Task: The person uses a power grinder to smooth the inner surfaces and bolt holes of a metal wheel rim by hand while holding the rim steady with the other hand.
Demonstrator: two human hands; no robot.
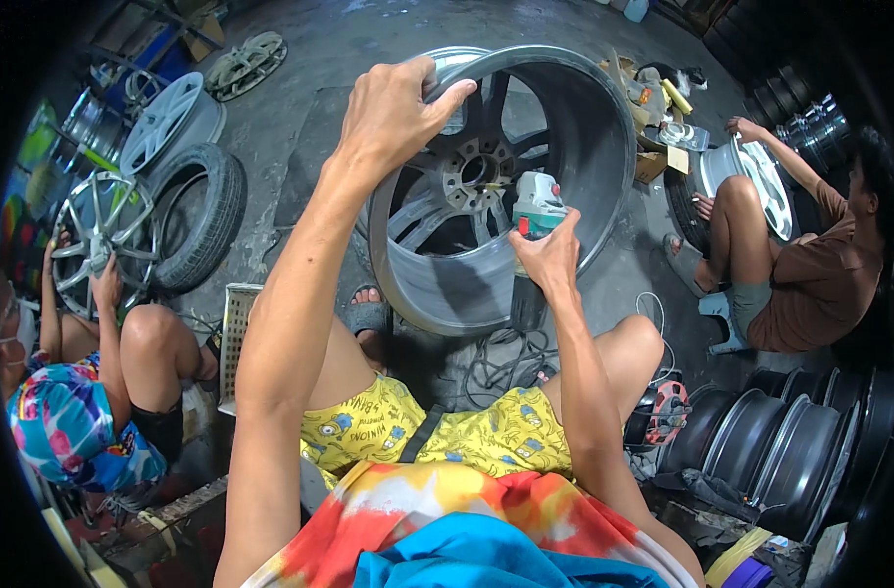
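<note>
My left hand (398,113) grips the top edge of a large dark grey wheel rim (584,122), its fingers wrapped over the lip. The rim stands tilted in front of me, spokes and hub visible, with a silver rim (447,56) partly hidden behind it. My right hand (550,255) holds a teal, grey and black power tool (536,192) low inside the right part of the rim; its grey head is in front of the spokes, and its black end points down toward me. Dark cables (506,367) lie on the floor below it.
A person (84,412) at left handles a silver wheel (74,235) beside a tyre (217,216) and crate (239,323). Another person (810,284) at right handles a white rim (721,171). Stacked dark rims (780,461) fill the lower right. Cardboard (648,167) and a black-and-white animal (682,78) lie behind.
</note>
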